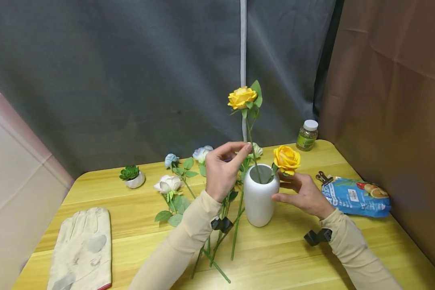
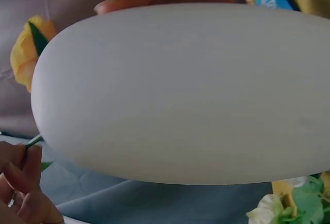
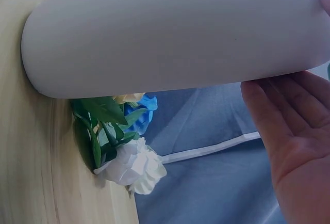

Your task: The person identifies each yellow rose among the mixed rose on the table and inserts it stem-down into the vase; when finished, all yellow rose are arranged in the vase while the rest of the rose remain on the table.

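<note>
My left hand (image 1: pixel 219 171) pinches the stem of a tall yellow rose (image 1: pixel 242 98) between thumb and fingertips. Its lower stem reaches into the mouth of a white vase (image 1: pixel 259 201), which stands upright on the table. My right hand (image 1: pixel 304 195) holds the vase's right side, thumb at the front and fingers farther back. In the right wrist view, those fingers (image 3: pixel 276 110) lie nearly straight against the vase wall. A second yellow rose (image 1: pixel 287 160) leans out over the rim on the right. The stem ends inside the vase are hidden.
Loose artificial flowers, including a white rose (image 1: pixel 168 184) and a blue one (image 1: pixel 171 160), lie left of the vase. Also on the table are work gloves (image 1: pixel 81 249), a small potted succulent (image 1: pixel 130 174), a lidded jar (image 1: pixel 307 136) and a clipped blue bag (image 1: pixel 360 197).
</note>
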Tool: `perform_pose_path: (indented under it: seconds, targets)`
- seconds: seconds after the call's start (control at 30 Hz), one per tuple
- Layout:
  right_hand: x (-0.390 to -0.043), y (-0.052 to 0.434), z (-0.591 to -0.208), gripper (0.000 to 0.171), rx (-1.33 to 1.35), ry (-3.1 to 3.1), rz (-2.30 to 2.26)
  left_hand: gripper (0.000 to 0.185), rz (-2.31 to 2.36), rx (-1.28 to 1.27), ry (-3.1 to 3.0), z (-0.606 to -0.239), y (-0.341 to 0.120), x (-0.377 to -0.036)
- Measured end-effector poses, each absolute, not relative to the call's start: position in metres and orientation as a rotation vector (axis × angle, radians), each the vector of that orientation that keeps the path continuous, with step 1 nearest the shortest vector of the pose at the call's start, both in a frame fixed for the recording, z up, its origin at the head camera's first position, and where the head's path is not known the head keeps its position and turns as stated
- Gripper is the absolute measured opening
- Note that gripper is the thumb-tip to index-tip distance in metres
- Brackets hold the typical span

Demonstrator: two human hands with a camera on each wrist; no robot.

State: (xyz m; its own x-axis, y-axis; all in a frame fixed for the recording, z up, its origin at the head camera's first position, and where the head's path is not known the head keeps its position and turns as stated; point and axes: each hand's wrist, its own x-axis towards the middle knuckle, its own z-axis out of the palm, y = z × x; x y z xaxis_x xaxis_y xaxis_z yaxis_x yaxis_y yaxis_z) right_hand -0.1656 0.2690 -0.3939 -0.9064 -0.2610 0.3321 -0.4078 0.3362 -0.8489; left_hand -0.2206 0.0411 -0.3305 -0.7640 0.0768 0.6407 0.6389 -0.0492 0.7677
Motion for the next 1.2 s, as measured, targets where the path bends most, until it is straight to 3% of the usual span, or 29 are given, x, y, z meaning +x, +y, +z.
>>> perform_pose_path:
  seconds: [0.53,0.9,1.2]
  targets:
    - [-0.166,0.268,-0.394,0.064,0.649,-2.447,1.629,0.008,-1.588,-0.846,-2.175,-0.344,0.031,-0.205]
    - [-0.165,0.267,-0.393,0.067,0.626,-2.453,1.639,0.008,-1.715,-0.893,-2.116,-0.349,0.023,-0.207]
    - [-0.164,0.268,-0.39,0.067,0.608,-2.452,1.639,0.012,-1.779,-0.661,-2.202,-0.367,-0.026,-0.22]
